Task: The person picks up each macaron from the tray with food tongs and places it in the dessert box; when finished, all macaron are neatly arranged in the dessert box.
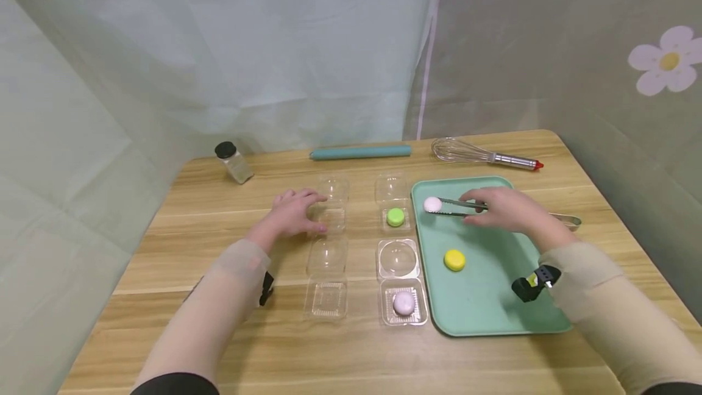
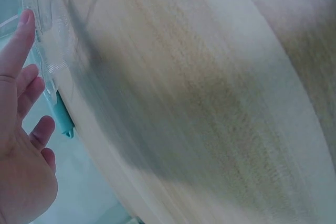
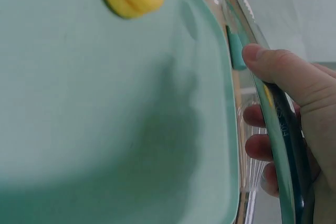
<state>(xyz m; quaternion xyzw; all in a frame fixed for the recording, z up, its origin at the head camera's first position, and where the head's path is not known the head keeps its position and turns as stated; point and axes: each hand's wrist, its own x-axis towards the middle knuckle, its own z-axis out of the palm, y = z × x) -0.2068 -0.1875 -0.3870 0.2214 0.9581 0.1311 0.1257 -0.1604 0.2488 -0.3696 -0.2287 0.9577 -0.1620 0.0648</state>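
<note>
The right hand [image 1: 507,209] grasps the metal tongs [image 3: 286,140], with the thumb on one arm and the fingers on the other. The tips of the tongs, to the left of this hand, flank a pale pink macaron [image 1: 432,205] over the left side of the green tray [image 1: 488,306]. A yellow macaron [image 1: 454,259] lies on the tray, left of the right hand and nearer the body.

The left hand [image 1: 290,212] is released, its fingers spread and slightly bent. It is positioned at the left side of the far-left clear container [image 1: 333,188]; contact between fingertips and plastic cannot be determined.

Three further clear containers stand open, each with its lid half beyond its base:
- Between the hands: the far-right container [image 1: 392,186], with a green macaron [image 1: 395,217] in its base.
- Nearer the body than the left hand, slightly to its right: the near-left container [image 1: 327,297].
- Nearer the body, between the hands: the near-right container [image 1: 398,259], with a lilac macaron [image 1: 404,303] in its base.

Beyond the hands, on the wooden worktop [image 1: 351,358]: a jar [image 1: 237,166] left of the left hand, a blue-green rod [image 1: 360,152] between the hands, and a whisk [image 1: 488,155] beyond the right hand.
</note>
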